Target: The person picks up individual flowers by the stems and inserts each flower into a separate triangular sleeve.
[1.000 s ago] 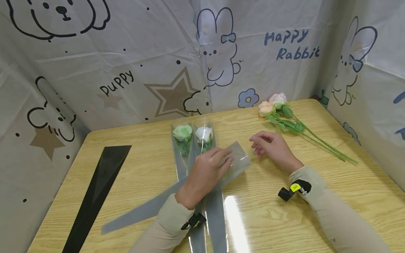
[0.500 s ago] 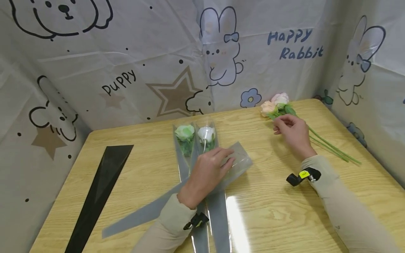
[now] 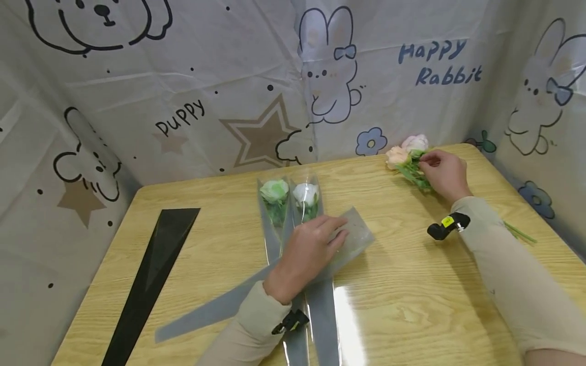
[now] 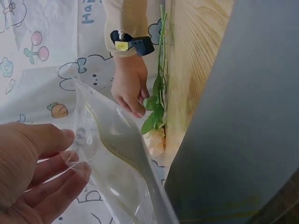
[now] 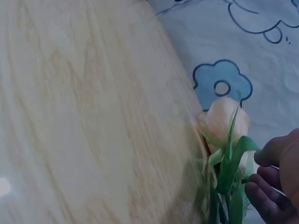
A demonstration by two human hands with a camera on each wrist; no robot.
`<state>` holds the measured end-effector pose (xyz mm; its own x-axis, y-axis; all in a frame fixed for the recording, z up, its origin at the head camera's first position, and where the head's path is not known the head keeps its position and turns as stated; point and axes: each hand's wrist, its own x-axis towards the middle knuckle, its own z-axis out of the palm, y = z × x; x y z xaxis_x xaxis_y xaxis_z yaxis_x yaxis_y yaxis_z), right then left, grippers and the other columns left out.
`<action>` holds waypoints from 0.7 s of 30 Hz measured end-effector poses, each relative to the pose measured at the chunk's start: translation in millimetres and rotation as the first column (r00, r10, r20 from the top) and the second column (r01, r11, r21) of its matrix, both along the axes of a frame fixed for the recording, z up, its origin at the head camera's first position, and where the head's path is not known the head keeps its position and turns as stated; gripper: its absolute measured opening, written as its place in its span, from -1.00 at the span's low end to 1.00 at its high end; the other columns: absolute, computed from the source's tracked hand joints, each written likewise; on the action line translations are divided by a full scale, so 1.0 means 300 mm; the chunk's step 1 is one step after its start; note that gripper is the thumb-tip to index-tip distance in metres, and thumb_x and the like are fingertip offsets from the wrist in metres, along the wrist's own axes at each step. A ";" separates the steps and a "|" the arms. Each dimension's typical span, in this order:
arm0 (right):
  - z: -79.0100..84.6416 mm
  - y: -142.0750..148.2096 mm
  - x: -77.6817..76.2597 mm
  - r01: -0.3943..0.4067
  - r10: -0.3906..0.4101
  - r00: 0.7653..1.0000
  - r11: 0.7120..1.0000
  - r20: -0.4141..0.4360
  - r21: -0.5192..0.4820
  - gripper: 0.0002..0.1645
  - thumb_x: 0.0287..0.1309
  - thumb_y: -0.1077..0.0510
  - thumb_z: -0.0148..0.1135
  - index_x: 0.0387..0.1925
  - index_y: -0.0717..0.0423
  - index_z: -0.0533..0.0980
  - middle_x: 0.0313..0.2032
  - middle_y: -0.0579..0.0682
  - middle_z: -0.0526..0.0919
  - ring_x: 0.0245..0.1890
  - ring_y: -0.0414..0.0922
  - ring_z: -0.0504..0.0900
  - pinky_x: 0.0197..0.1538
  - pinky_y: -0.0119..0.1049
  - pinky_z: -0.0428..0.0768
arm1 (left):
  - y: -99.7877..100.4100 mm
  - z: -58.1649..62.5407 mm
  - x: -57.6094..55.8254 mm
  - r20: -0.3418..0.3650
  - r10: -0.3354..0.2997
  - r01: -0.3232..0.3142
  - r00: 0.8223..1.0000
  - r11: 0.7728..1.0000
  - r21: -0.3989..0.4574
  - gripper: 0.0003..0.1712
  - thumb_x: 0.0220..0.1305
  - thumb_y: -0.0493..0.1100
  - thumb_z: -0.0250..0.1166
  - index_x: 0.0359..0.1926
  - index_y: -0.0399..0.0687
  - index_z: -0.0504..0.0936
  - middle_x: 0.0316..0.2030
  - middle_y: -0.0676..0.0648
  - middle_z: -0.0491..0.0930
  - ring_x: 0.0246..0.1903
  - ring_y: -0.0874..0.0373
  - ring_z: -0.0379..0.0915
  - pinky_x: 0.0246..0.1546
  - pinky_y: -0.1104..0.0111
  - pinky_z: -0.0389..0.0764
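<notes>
My left hand (image 3: 311, 254) pinches the wide edge of a clear-and-grey plastic flower sleeve (image 3: 354, 234), which lies slantwise over two other sleeves. Seen from the left wrist, thumb and fingers hold the film (image 4: 117, 154) and the sleeve's mouth gapes a little. At the back right my right hand (image 3: 446, 175) reaches into the leaves of two artificial roses, one peach (image 3: 396, 157) and one pale pink (image 3: 415, 143). In the right wrist view a gap shows between its thumb and fingers, right at the green leaves (image 5: 229, 168). The forearm hides most of the stems.
A green rose (image 3: 274, 191) and a white rose (image 3: 305, 195) lie side by side in grey-backed sleeves mid-table. A black sleeve (image 3: 157, 264) lies at the left. Printed cloth (image 3: 183, 66) hangs around the wooden table (image 3: 398, 284) at the back and sides.
My right hand has moved right and back, from bare table to the two roses, its forearm now over their stems. The left hand keeps its hold on the sleeve. The view has shifted slightly.
</notes>
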<state>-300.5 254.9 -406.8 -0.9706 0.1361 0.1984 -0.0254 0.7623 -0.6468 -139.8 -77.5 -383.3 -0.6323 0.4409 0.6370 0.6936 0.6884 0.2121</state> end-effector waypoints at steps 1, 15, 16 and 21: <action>-0.002 0.000 -0.009 -0.021 0.021 1.000 1.000 -0.005 0.023 -0.66 0.44 0.08 0.18 0.03 0.25 0.62 -0.04 0.33 0.70 -0.07 0.13 0.64 0.00 -0.07 0.54 | 0.000 0.001 0.001 -0.004 0.001 -0.001 1.000 1.000 -0.001 -0.82 0.30 -0.21 0.46 -0.09 -0.09 0.80 -0.23 -0.02 0.83 -0.27 0.20 0.79 -0.27 0.44 0.77; -0.021 -0.031 -0.076 -0.224 0.201 0.974 0.937 0.109 0.269 -0.64 0.32 0.15 0.29 -0.04 0.40 0.64 -0.12 0.37 0.73 -0.09 0.27 0.64 0.08 0.19 0.55 | 0.000 -0.006 0.009 0.014 0.001 -0.001 1.000 1.000 -0.003 -0.82 0.30 -0.20 0.46 -0.09 -0.09 0.79 -0.24 -0.02 0.83 -0.29 0.22 0.79 -0.28 0.45 0.76; -0.020 -0.035 -0.076 -0.237 0.212 0.970 0.929 0.118 0.285 -0.66 0.31 0.15 0.30 -0.06 0.39 0.65 -0.13 0.36 0.74 -0.11 0.26 0.64 0.06 0.19 0.55 | 0.000 -0.004 0.009 0.014 -0.002 0.002 1.000 1.000 -0.002 -0.83 0.30 -0.20 0.46 -0.10 -0.10 0.79 -0.25 -0.02 0.83 -0.29 0.22 0.79 -0.28 0.46 0.76; -0.014 -0.058 -0.071 -0.263 0.226 0.963 0.907 0.147 0.330 -0.68 0.28 0.15 0.34 -0.13 0.38 0.67 -0.16 0.35 0.75 -0.15 0.27 0.67 0.03 0.23 0.55 | -0.001 0.002 0.003 0.014 -0.003 0.003 1.000 1.000 -0.005 -0.83 0.31 -0.21 0.45 -0.10 -0.11 0.80 -0.25 -0.03 0.83 -0.30 0.21 0.78 -0.28 0.45 0.76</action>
<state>-321.9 237.4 -411.1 -0.9822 -0.1662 0.0874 -0.1866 0.9159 -0.3555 -138.9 -77.7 -382.7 -0.6399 0.4460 0.6258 0.6926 0.6876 0.2182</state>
